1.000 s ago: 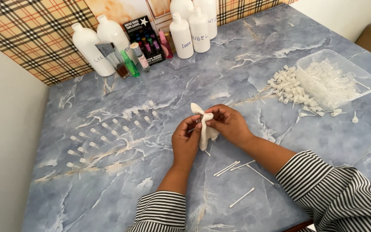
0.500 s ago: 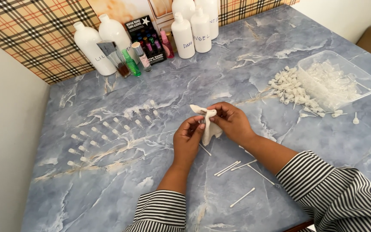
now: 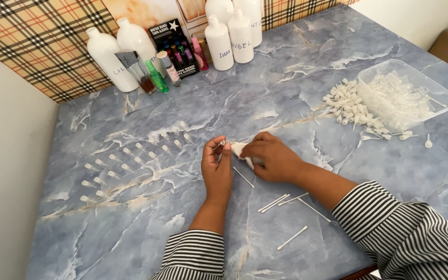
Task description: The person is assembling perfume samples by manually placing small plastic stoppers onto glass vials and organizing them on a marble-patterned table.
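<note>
Head view: blue marbled worktop (image 3: 296,93) is carrying white bottles (image 3: 219,36) along far edge, clear tray (image 3: 444,91) of small plastic parts near right edge. Left hand (image 3: 217,168) and right hand (image 3: 273,158) are meeting mid-worktop, pinching small white piece (image 3: 238,149) between them; piece is lying just right of left fingertips, nearer right hand. Long axis unclear. Right palm is hiding most of it. Thin white sticks (image 3: 276,202) are lying toward near edge.

The right hand (image 3: 270,158) covers most of a small white piece (image 3: 238,150); its shape cannot be made out. The tiny item pinched in the left hand (image 3: 217,168) fingertips (image 3: 226,147) is too small to identify. Beyond the right hand, the clear tray (image 3: 444,93) holds indistinct clear parts.
</note>
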